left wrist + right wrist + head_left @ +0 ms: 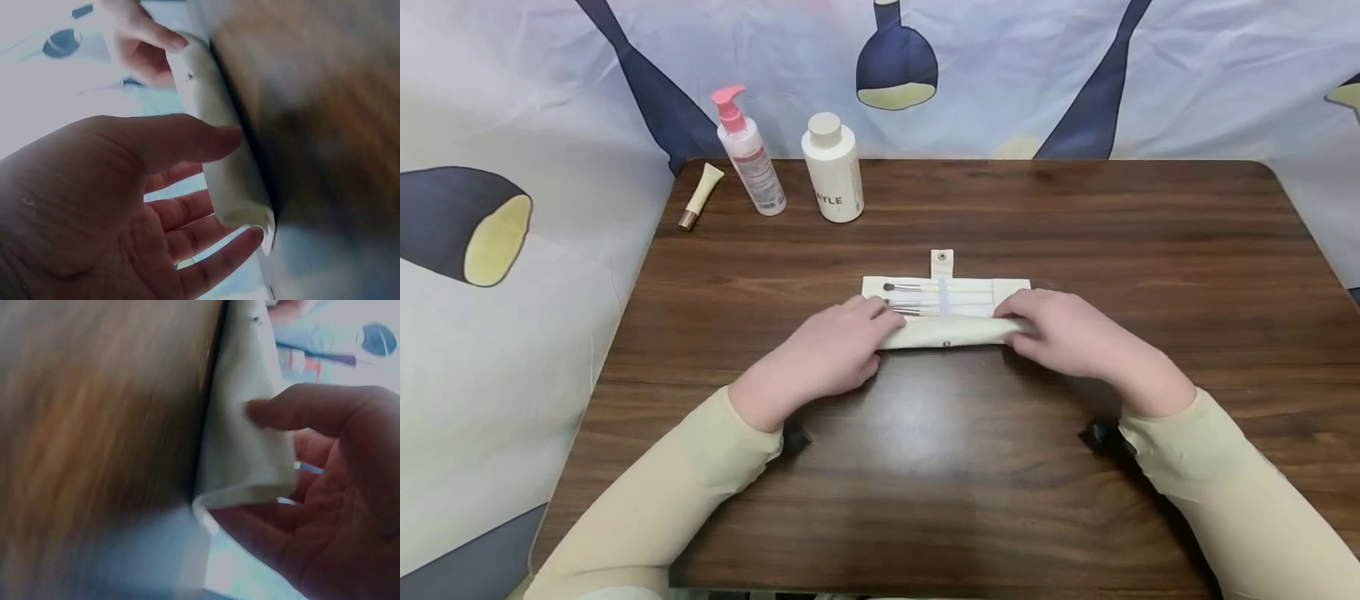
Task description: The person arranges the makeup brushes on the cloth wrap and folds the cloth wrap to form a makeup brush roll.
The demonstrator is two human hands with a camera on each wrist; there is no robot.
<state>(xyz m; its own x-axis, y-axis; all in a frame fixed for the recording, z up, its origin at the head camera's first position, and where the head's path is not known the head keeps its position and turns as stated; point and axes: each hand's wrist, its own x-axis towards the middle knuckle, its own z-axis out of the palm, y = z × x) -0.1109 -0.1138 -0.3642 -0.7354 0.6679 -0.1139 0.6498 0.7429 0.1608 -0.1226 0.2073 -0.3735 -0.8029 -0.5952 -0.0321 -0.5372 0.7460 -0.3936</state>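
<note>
A cream fabric makeup brush roll (951, 333) lies on the table with its near side folded up. Thin makeup brushes (913, 288) show inside it under a pale band. From its far edge sticks a short snap tab (942, 265). My left hand (827, 348) holds the left end of the fold, thumb on the near face and fingers over the far side. At the right end my right hand (1063, 333) grips the same fold between thumb and fingers. Both wrist views show the roll's open end (247, 215) beside the fingers, partly blurred.
At the back left of the brown wooden table (1150, 217) stand a pink-topped pump bottle (752, 162) and a white capped bottle (835, 175). A small cream tube (702, 196) lies left of them. A patterned cloth (1000, 75) hangs behind.
</note>
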